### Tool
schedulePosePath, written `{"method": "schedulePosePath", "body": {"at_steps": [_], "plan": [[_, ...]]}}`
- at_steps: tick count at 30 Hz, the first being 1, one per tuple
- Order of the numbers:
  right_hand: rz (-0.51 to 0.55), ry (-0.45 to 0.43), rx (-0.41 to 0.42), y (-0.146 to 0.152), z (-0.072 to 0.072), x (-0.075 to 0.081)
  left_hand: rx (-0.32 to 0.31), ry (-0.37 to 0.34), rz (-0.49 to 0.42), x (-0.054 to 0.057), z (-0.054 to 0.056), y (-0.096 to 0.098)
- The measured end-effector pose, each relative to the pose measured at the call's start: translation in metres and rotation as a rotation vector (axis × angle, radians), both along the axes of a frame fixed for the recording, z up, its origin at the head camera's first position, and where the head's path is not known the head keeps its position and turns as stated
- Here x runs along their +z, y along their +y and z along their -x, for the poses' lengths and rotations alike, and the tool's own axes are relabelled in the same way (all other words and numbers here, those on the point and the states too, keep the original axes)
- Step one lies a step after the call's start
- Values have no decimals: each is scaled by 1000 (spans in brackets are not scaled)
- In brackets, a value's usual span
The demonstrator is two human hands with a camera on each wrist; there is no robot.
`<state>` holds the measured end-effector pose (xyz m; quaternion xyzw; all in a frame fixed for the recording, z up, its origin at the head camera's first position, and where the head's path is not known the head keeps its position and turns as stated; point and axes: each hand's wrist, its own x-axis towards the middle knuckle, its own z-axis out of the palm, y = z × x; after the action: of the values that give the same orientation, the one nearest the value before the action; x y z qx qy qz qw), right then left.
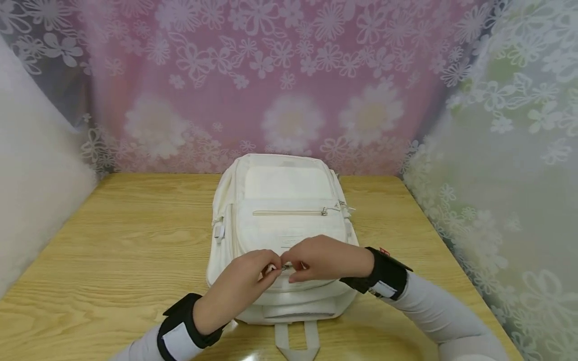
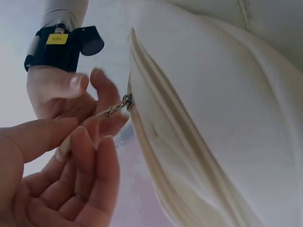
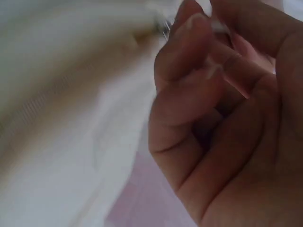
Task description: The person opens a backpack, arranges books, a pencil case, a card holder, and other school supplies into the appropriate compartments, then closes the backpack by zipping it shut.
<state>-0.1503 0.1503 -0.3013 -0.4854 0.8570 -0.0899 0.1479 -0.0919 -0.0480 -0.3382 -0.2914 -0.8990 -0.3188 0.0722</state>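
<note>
A cream backpack (image 1: pixel 289 225) lies on the table with its front pockets facing up. Between my left thumb and fingers, the left hand (image 1: pixel 253 273) pinches the end of a zipper pull (image 2: pixel 110 111). The metal slider (image 2: pixel 127 101) sits on the lower pocket's zipper (image 2: pixel 170 109), whose two tapes stand apart in the left wrist view. Close beside it is my right hand (image 1: pixel 327 258), fingers loosely bent just behind the pull. Its thumb (image 2: pixel 75 84) stands apart from the index finger with nothing between them. In the right wrist view that hand (image 3: pixel 227 109) hides most of the slider.
A second zipper (image 1: pixel 289 213) runs across the upper pocket. The bag's handle loop (image 1: pixel 298 346) lies toward the near edge of the wooden table (image 1: pixel 135 240). Flowered curtains (image 1: pixel 289 85) hang behind and to the right, and a white surface (image 1: pixel 36 165) slopes at the left.
</note>
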Motion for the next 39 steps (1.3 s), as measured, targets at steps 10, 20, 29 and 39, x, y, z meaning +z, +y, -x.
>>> {"method": "schedulePosePath", "body": {"at_steps": [10,20,29,39], "plan": [[99,-17,-67,4,-13,-23,-185,398,100,-14,33,-30],[182,-101,-165,7,-21,-30,-206,471,274,-38,53,-44],[224,-92,-236,50,-20,-24,-198,479,184,-40,55,-46],[233,5,-436,121,13,-39,-259,360,94,-38,55,-49]]}}
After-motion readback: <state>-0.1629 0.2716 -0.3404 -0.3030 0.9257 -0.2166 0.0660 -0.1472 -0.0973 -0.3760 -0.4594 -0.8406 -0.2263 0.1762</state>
